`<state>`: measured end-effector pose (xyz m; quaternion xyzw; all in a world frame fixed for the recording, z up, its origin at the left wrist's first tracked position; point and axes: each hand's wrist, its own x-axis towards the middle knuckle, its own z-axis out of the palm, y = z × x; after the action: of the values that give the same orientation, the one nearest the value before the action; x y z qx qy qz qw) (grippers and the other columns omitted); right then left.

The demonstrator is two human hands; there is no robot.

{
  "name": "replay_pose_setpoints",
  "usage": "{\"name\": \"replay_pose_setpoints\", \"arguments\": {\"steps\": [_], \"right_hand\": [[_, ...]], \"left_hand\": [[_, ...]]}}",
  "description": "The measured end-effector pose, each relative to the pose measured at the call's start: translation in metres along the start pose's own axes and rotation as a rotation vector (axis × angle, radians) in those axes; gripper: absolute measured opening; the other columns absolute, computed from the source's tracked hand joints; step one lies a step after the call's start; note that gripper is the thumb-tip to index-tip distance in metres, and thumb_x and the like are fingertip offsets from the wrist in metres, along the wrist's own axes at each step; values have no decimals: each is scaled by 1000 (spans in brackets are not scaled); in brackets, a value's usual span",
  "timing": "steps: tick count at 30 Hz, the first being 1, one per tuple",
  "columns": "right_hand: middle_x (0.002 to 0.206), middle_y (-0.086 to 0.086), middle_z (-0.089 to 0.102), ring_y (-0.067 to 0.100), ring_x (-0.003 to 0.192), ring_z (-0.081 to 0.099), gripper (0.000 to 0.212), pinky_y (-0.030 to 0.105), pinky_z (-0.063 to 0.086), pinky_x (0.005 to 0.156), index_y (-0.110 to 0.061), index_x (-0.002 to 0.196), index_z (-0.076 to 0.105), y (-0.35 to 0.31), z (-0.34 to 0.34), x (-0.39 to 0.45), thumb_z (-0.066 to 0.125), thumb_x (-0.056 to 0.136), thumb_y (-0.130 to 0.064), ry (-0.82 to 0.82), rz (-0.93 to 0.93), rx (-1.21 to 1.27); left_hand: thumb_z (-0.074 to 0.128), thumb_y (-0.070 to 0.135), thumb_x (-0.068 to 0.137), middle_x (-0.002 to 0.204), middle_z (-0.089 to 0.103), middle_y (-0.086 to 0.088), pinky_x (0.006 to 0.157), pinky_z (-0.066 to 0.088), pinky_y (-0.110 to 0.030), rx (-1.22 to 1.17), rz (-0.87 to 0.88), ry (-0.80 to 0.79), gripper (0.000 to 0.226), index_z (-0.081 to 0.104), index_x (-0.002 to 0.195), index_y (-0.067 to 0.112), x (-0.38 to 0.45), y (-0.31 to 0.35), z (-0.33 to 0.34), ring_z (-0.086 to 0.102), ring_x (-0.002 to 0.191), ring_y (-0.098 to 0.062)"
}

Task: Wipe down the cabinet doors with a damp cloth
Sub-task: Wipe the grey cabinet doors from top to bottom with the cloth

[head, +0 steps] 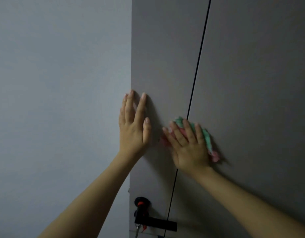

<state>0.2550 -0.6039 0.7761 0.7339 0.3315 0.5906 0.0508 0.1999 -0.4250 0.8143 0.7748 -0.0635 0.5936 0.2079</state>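
While your left hand (pixel 133 127) lies flat with straight fingers on the left cabinet door (pixel 163 57), likely bracing it, your right hand (pixel 187 145) presses the damp cloth (pixel 206 136) flat-fingered across the seam between the 2 doors

1. Wall (pixel 59 86): plain pale blue-grey surface, filling the 9 o'clock half of the view; unmarked, evenly toned.
2. Vertical edge (pixel 131 48): straight line from 12 o'clock downward, where the wall meets the darker grey-brown panelling.
3. Lever handle (pixel 155 223): black, horizontal, at 6 o'clock, mounted on a black round base.
4. Red-orange piece (pixel 140 204): on the black fitting just above the lever; kind cannot be told.
5. Key (pixel 137 230): metal, hanging below the handle.
6. Light: dim and soft, brighter toward 9 o'clock, falling darker toward 3 o'clock.
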Motion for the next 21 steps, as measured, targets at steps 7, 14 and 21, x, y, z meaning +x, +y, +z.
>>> {"name": "replay_pose_setpoints", "arguments": {"steps": [7, 14, 21], "right_hand": [[156, -1, 23, 22, 148, 2, 59, 43, 0, 120, -22, 148, 28, -8, 12, -42, 41, 90, -26, -75, -251, 18], [161, 0, 1, 27, 148, -1, 57, 50, -1, 118, -22, 152, 19, 1, 11, -33, 31, 98, -35, 42, 12, 8], [155, 1, 27, 24, 148, 7, 53, 44, 3, 119, -23, 146, 35, 27, 19, -77, 43, 94, -27, -4, -332, 108]], "left_hand": [[29, 35, 96, 159, 0, -6, 117, 12, -27, -175, -289, -73, 59, 9, 151, 31, -57, -2, 12, 5, 146, -7], [25, 44, 95, 160, -1, -3, 115, 3, -28, -109, -482, -79, 61, 2, 151, 38, -106, 22, 27, -4, 146, -8], [23, 53, 92, 157, -13, 15, 118, 11, -44, -40, -641, -79, 64, 2, 151, 38, -161, 44, 38, -5, 147, -11]]}}
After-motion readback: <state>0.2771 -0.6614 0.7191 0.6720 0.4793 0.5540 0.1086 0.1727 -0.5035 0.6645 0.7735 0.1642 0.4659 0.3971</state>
